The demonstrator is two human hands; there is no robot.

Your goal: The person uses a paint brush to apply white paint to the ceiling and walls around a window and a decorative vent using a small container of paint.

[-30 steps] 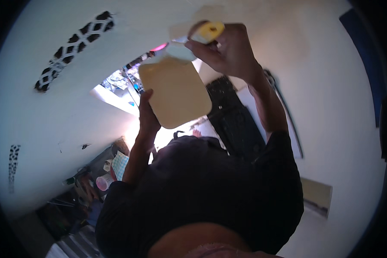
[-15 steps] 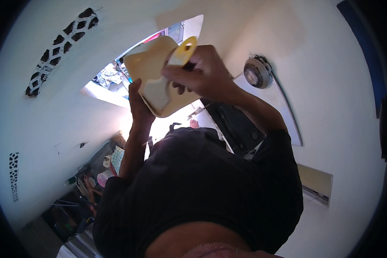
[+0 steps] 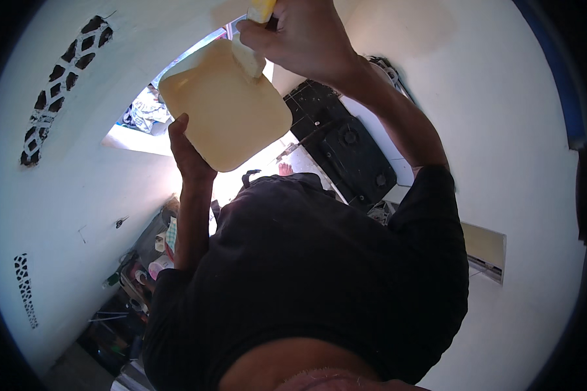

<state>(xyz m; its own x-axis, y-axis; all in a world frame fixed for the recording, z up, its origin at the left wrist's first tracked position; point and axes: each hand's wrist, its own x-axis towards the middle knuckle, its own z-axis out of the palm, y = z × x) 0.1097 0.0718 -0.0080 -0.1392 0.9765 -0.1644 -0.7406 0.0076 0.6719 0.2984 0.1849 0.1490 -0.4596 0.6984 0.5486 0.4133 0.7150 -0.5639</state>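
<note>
My left hand grips a cream-coloured, square plastic tub by its near left side, thumb over the rim. The tub is tilted so its inside faces me; a pale, smooth layer seems to cover its bottom. My right hand is closed round a paintbrush with a yellow handle and a broad whitish head. That head is at the tub's far right rim, partly below my fingers. The upper end of the handle runs out at the top edge of the picture.
A black stove stands beyond the tub on the right, along a white counter. White walls rise on both sides, the left one with patterned vent openings. Bundled cloth shows through a bright opening. Household clutter lies at lower left.
My right hand has lifted the paintbrush from inside the tub up and away to its far rim. The tub has shifted left and down, showing more of its inside.
</note>
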